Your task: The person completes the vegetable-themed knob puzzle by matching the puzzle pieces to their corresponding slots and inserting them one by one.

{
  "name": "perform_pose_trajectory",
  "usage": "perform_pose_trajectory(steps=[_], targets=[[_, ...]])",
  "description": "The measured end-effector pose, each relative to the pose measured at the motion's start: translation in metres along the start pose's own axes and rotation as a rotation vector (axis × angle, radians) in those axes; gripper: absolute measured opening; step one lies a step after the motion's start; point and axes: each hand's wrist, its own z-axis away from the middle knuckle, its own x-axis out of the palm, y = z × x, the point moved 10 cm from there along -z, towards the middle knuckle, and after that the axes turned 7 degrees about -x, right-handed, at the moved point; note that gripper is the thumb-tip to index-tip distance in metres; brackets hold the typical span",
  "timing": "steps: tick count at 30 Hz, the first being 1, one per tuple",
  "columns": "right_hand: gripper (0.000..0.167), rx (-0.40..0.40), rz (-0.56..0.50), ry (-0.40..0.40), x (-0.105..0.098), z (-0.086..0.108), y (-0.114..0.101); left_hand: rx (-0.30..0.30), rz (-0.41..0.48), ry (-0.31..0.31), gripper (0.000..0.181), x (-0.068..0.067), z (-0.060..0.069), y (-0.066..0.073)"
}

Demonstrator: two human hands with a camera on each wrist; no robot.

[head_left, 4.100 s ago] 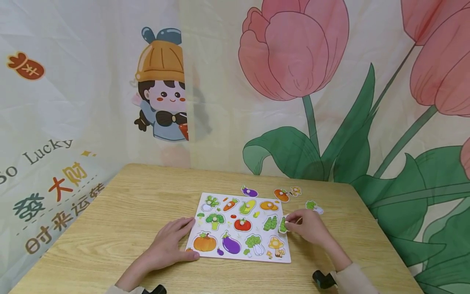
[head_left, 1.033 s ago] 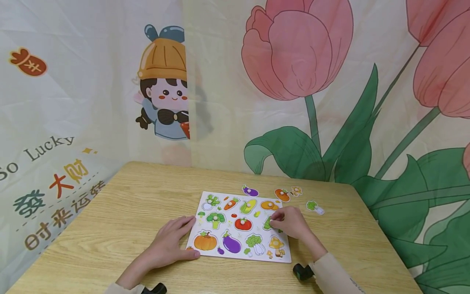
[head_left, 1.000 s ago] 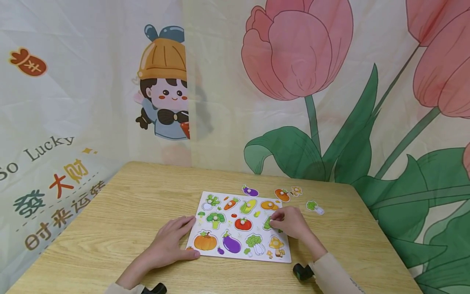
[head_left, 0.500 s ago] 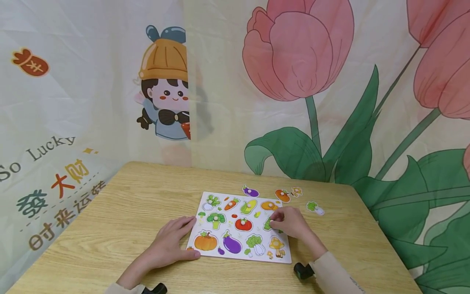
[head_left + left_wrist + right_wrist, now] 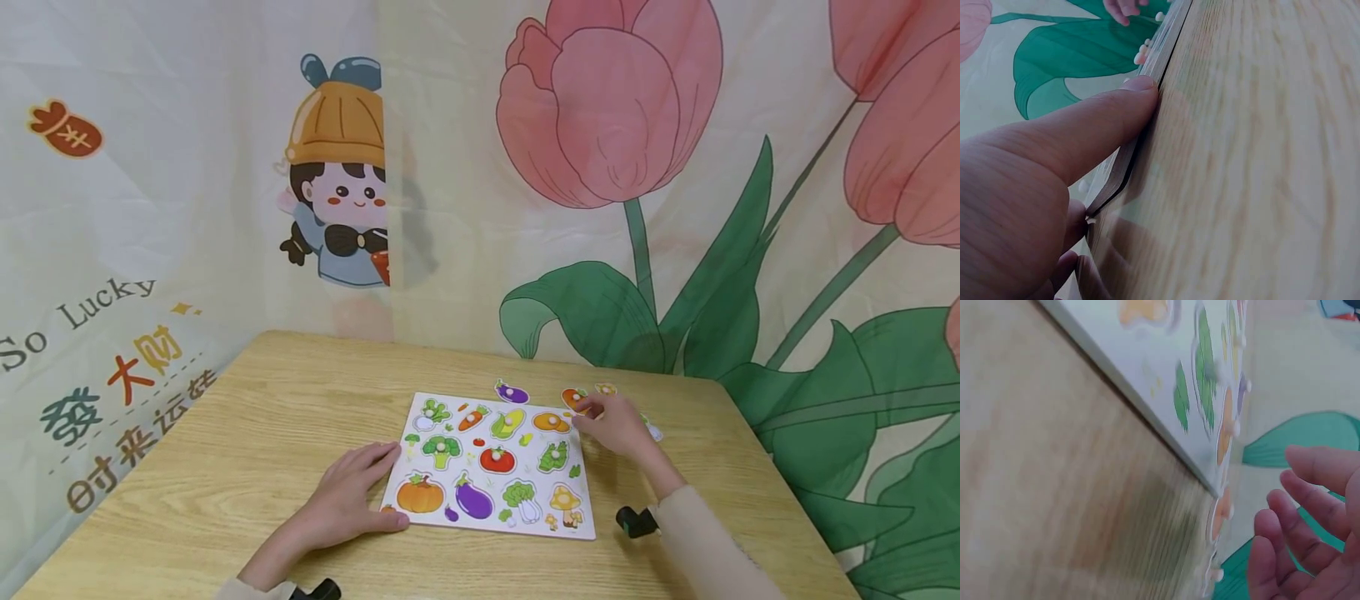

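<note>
The white vegetable puzzle board point(image 5: 457, 432) lies on the table, its green pod piece point(image 5: 553, 457) lying in its place with the knob up. My left hand point(image 5: 341, 500) rests at the board's left edge, the thumb at the near corner; in the left wrist view, the thumb of the hand point(image 5: 1029, 181) touches the board's side point(image 5: 1124, 162). My right hand point(image 5: 618, 429) hovers past the board's right edge, beside the loose orange pumpkin piece point(image 5: 573, 400), partly covering it. In the right wrist view that hand point(image 5: 1316, 537) has loosely bent fingers and holds nothing.
A loose eggplant piece point(image 5: 512, 392) lies behind the board. A mushroom piece point(image 5: 607, 389) and a leafy cabbage piece point(image 5: 655, 431) lie at the back right, partly behind my right hand. A printed curtain point(image 5: 450, 250) hangs behind the wooden table point(image 5: 315, 392).
My right hand has let go of the green pod piece on the board and moved back and to the right, towards the pumpkin piece. My left hand has stayed at the board's edge.
</note>
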Motion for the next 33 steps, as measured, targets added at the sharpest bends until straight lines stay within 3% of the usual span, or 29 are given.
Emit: perform_pose_trajectory(steps=[8, 16, 33], targets=[[0.027, 0.085, -0.01, 0.04, -0.002, -0.027, 0.027, -0.002, -0.001, 0.002, 0.111, -0.001, 0.002, 0.0], [0.03, 0.185, -0.032, 0.075, 0.002, -0.039, 0.043, 0.006, -0.01, 0.005, 0.111, -0.001, 0.001, -0.001], [0.024, 0.217, -0.007, 0.07, 0.011, -0.054, 0.061, -0.003, -0.01, -0.004, 0.112, 0.001, 0.0, -0.002]])
